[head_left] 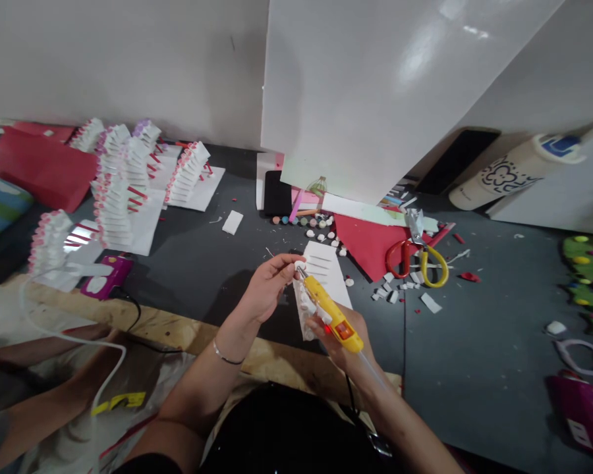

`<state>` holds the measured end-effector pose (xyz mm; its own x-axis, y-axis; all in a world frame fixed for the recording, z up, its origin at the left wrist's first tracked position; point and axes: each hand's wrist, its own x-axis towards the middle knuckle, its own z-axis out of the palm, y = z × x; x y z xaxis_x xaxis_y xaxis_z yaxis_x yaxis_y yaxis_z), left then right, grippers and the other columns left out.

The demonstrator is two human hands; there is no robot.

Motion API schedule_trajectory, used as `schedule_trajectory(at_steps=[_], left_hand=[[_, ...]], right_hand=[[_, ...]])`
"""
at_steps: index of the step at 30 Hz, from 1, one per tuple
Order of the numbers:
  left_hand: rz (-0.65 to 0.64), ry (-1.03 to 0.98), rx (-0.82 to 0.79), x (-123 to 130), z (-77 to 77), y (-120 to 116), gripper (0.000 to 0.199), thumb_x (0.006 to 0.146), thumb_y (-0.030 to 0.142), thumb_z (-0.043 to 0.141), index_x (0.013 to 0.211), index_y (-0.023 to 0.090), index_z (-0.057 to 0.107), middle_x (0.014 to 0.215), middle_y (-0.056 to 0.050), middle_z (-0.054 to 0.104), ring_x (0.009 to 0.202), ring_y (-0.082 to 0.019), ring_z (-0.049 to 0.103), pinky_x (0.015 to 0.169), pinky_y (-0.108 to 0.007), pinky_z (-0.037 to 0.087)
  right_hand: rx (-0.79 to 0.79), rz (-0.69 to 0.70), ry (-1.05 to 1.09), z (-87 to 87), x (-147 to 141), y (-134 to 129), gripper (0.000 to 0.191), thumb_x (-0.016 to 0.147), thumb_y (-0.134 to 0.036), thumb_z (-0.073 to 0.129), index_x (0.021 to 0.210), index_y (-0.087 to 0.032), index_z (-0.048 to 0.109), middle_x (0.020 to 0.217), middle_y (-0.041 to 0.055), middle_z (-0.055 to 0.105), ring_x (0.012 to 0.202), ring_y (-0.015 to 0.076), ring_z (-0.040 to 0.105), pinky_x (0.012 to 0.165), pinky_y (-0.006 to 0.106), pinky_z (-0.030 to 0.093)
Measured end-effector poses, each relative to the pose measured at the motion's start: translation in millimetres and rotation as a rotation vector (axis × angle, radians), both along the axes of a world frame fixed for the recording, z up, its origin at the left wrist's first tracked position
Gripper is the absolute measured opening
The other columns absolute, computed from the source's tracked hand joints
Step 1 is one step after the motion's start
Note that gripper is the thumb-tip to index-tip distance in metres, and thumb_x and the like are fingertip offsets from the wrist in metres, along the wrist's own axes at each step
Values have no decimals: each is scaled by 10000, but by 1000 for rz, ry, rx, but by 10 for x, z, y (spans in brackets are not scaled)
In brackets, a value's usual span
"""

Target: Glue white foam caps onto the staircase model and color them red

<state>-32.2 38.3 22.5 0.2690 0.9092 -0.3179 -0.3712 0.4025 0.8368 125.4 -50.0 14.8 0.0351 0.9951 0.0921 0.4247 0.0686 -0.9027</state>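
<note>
In my right hand is a yellow hot glue gun, its nozzle pointing up and to the left. My left hand pinches a small white round piece between thumb and fingers, right at the nozzle tip. Under both hands lies a white board with short slats across it and a row of white pieces along its left edge. Just beyond it, several small white balls sit on the dark table.
Red-and-yellow scissors lie on red paper among white scraps. Several finished-looking white models stand at left beside a purple box. A tumbler leans at back right. Another person's arm shows at lower left.
</note>
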Motion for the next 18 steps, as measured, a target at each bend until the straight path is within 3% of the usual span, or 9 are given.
schedule_trajectory(at_steps=[18], left_hand=[[-12,23,-6,2,16,0,285,729,398,884,892,184,789,790,-15,672,731,-111,549,700,-225,450]], right_hand=[[14,-2,11,-48,-5,-8,361,868,-471,711,646,-210,597,551,-28,603,455,103,517,462,213,391]])
